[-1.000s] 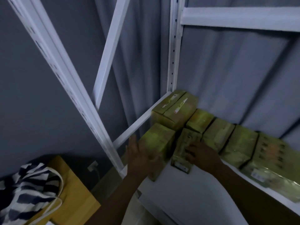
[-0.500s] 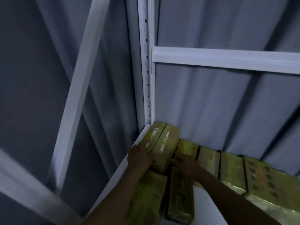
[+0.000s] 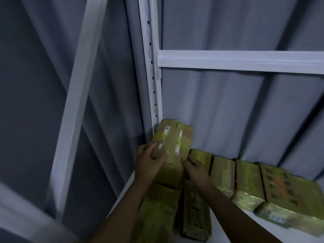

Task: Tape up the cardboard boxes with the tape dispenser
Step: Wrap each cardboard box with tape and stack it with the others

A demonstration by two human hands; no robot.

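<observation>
To the left rose the white slotted metal shelf post (image 3: 152, 85). Your left hand (image 3: 149, 165) gripped the yellowish tape-wrapped cardboard box (image 3: 175, 146) stacked in the shelf corner, with the thumb curled over its near left edge. Your right hand (image 3: 197, 171) touched the box's right side; I cannot tell whether those fingers gripped it. Further right, a row of similar yellowish boxes (image 3: 249, 181) lay on the white shelf board (image 3: 289, 236).
</observation>
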